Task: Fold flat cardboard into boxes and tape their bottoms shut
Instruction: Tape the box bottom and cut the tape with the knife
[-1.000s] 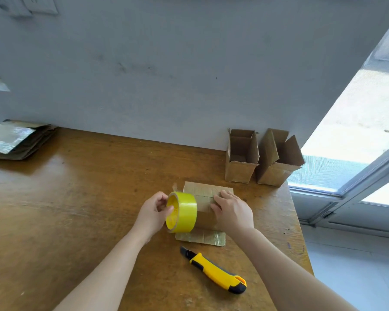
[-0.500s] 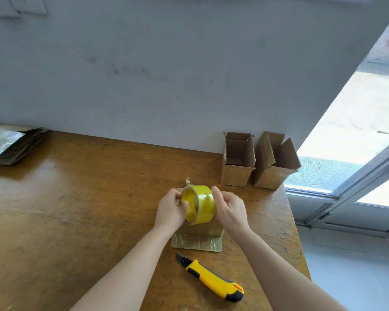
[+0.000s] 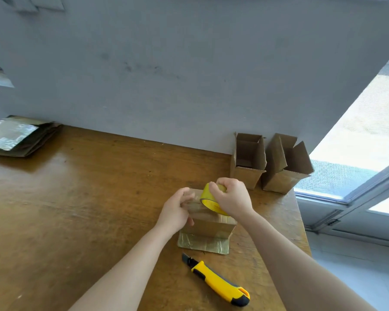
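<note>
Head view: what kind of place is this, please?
Probably a small packing station: a wooden table against a bare wall, a stack of flat cardboard, two folded boxes, a tape roll and a utility knife.

Daylight poured in from the window [image 3: 346, 176] on the right, its panes blown out almost to white. The wooden table [image 3: 76, 209] took a broad soft sheen, and the flat cardboard stack [image 3: 16, 136] carried a hard white glare. The wall [image 3: 166, 75] was a dull, even grey. Shadows were soft and shallow. The left hand [image 3: 177, 209] and right hand [image 3: 233, 198] looked slightly smeared, perhaps by motion, around the tape roll [image 3: 208, 198] and cardboard box [image 3: 208, 223]. Straight lines leaned and bowed toward the edges.
</note>
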A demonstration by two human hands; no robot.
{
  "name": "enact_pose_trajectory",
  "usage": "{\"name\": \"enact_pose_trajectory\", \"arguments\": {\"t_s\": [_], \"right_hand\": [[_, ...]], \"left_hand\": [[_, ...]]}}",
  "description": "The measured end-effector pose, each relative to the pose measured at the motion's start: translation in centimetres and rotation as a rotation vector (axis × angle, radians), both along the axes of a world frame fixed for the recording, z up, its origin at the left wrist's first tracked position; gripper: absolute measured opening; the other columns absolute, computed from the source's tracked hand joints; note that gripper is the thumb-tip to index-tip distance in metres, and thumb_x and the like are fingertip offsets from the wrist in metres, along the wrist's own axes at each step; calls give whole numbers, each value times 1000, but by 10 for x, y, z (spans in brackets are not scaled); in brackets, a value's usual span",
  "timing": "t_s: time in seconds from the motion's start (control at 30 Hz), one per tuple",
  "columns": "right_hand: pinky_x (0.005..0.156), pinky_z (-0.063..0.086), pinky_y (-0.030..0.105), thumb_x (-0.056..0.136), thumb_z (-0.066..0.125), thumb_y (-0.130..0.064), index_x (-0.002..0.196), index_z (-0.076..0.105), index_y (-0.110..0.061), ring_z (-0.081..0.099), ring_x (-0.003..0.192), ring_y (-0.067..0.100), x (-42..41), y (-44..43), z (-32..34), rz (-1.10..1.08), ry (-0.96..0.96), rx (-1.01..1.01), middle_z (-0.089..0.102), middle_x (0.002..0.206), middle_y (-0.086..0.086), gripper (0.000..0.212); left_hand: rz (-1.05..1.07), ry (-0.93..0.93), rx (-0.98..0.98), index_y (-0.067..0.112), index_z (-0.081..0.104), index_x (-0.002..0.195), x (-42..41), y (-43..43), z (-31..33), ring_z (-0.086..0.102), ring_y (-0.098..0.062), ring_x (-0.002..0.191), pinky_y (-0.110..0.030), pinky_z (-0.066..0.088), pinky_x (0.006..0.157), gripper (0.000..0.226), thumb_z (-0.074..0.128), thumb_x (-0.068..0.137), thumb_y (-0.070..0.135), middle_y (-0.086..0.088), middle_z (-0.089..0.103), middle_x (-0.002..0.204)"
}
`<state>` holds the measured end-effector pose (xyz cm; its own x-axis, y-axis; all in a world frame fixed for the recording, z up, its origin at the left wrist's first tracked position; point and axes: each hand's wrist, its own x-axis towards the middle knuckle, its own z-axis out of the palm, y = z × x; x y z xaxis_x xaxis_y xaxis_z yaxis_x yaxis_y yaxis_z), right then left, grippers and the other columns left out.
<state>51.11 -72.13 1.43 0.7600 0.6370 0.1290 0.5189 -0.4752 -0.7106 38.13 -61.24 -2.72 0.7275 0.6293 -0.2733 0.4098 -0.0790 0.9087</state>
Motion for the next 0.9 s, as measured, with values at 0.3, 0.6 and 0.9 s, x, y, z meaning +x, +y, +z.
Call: {"name": "enact_pose_trajectory", "arguments": {"t_s": [0.3,0.6,0.9], "right_hand": [[44,29,27,85,54,-37,52,46,-13,34,45,11,5,-2,-5,55,-37,18,36,45,-6,41],[42,27,23,88,55,-35,52,46,-15,35,44,10,-1,3,0,56,-84,-81,41,47,-6,42],[49,34,27,82,60,-40,50,42,-23,39,51,11,6,6,15,200,71,-115,41,51,-9,40]], "left_hand": [[79,-45,-261,7,69,89,20,-6,12,57,-19,49,-30,46,45,32,46,99,25,-8,70,77],[153,-124,-211,15,69,66,18,-3,14,63,-20,53,-30,50,46,26,62,92,17,-3,67,60],[178,17,74,11,50,71,19,-1,9,70,-16,62,-40,60,63,29,48,99,18,-10,65,78]]}}
